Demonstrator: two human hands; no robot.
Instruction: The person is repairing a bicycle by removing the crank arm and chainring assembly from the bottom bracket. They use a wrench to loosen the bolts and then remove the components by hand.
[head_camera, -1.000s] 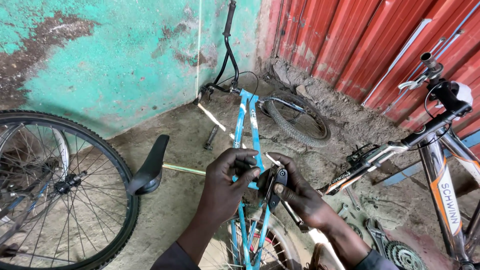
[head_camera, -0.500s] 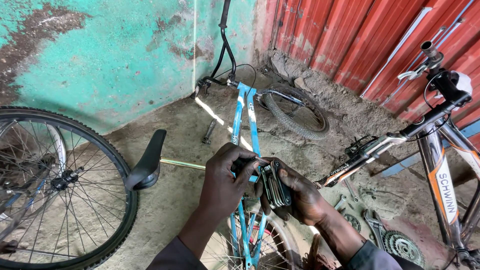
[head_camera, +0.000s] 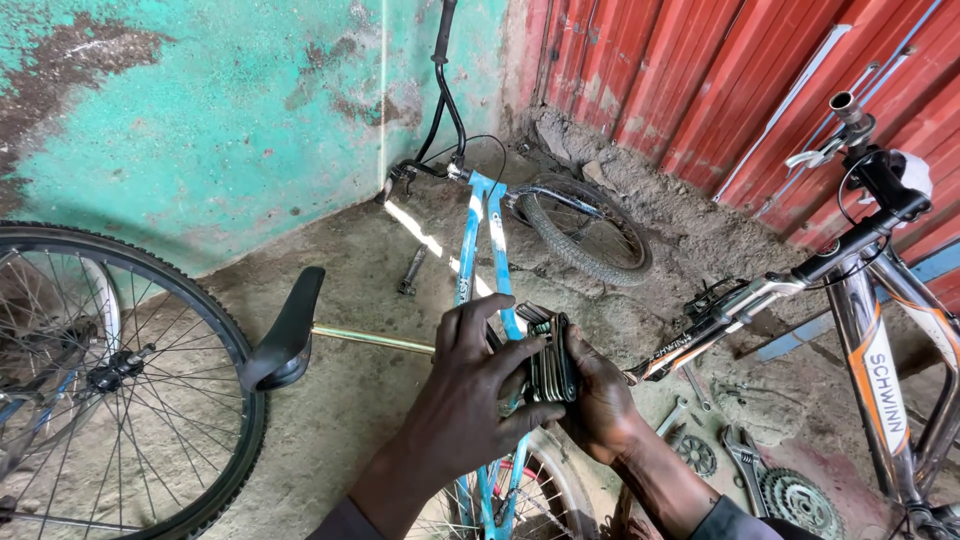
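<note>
Head view: both hands grasp a dark folding multi-tool (head_camera: 550, 362) over the blue bike frame (head_camera: 478, 255). Left hand (head_camera: 470, 390) wraps its near side, right hand (head_camera: 600, 400) cups beneath; long axis upright.

Multitool (head_camera: 550, 365) black/dark grey. Bike frame (head_camera: 478, 262) light blue, white strip. Saddle (head_camera: 285, 330) black. Wall (head_camera: 200, 110) flaking turquoise, brown patches. Corrugated sheet (head_camera: 690, 80) red. Second bike (head_camera: 885, 375) silver, orange/white panel.
</note>
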